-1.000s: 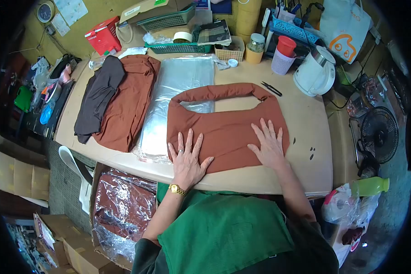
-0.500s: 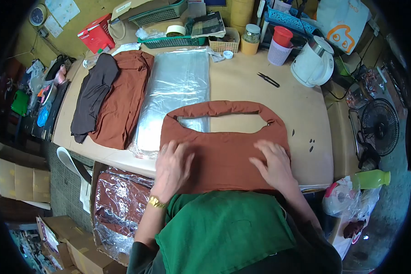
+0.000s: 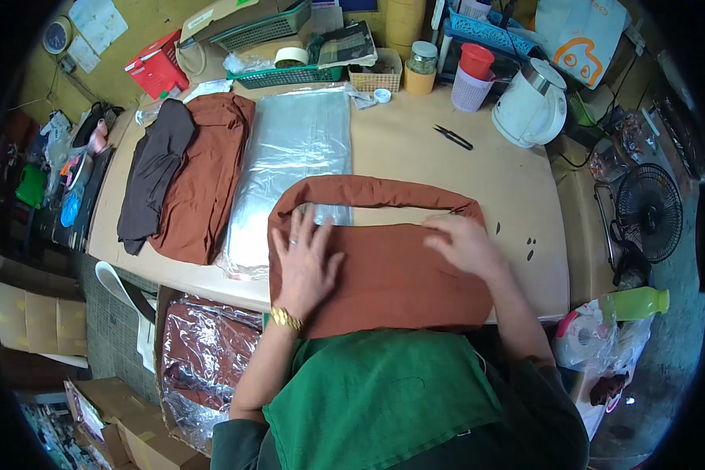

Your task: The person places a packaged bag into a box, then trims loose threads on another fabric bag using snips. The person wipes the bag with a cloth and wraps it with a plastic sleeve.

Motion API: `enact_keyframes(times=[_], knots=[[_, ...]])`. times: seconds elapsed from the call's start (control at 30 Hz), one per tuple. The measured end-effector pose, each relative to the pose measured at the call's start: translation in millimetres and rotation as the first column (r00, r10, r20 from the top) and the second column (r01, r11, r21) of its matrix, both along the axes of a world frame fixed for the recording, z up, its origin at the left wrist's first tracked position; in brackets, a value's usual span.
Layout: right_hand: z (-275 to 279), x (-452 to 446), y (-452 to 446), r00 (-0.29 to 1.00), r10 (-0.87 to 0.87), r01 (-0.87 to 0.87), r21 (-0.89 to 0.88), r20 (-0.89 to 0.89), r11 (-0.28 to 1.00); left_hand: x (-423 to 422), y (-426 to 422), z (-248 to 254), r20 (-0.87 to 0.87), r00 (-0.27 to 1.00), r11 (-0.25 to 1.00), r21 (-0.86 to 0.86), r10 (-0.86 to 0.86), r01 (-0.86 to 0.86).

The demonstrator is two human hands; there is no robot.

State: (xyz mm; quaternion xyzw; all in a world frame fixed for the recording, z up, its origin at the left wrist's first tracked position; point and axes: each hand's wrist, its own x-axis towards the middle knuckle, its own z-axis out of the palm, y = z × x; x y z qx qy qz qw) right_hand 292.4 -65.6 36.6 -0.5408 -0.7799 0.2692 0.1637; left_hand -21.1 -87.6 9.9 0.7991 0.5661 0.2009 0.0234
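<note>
A rust-brown fabric bag (image 3: 399, 274) lies flat at the table's front edge, its padded strap arched away from me. My left hand (image 3: 301, 262) rests on the bag's left side with fingers spread, the fingertips at the left end of the strap opening. On the right side, my right hand (image 3: 466, 243) touches the bag near the right strap end. Its fingers are bent and partly hidden, and whether they pinch the fabric cannot be made out.
Clear plastic sleeves (image 3: 294, 149) lie left of the bag, beside folded brown and dark cloth (image 3: 211, 180). Thread snips (image 3: 453, 137), a white kettle (image 3: 530, 106), a lilac cup (image 3: 471, 88) and a jar (image 3: 421, 69) stand or lie farther back. A box (image 3: 211, 345) of wrapped items is below left.
The bag has come toward me to the table's front edge. Both hands have lifted from their flat press and shifted up the bag to the strap ends.
</note>
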Motion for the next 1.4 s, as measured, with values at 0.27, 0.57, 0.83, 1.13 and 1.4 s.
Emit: enact_keyframes(times=[0.27, 0.57, 0.83, 1.13, 1.4], knots=[[-30, -11, 178, 0.954, -0.120, 0.210, 0.323, -0.276, 0.923, 52, -14, -18, -0.055, 0.979, 0.971, -0.152, -0.194, 0.184], [-64, -114, 302, 0.963, -0.236, 0.146, 0.483, 0.131, 0.863, 49, -10, -14, -0.066, 0.983, 0.967, -0.203, -0.172, 0.156], [-22, -60, 258, 0.905, -0.020, 0.062, 0.084, -0.425, 0.995, 47, -10, -20, -0.022, 0.984, 0.961, -0.221, -0.176, 0.167], [-15, -44, 47, 0.963, 0.268, -0.249, 0.452, 0.023, 0.857, 54, -14, -16, -0.042, 0.988, 0.965, -0.224, -0.147, 0.134], [-52, -56, 44, 0.936, 0.338, -0.349, 0.411, 0.101, 0.842, 53, -14, -22, -0.062, 0.986, 0.975, -0.169, -0.155, 0.143]])
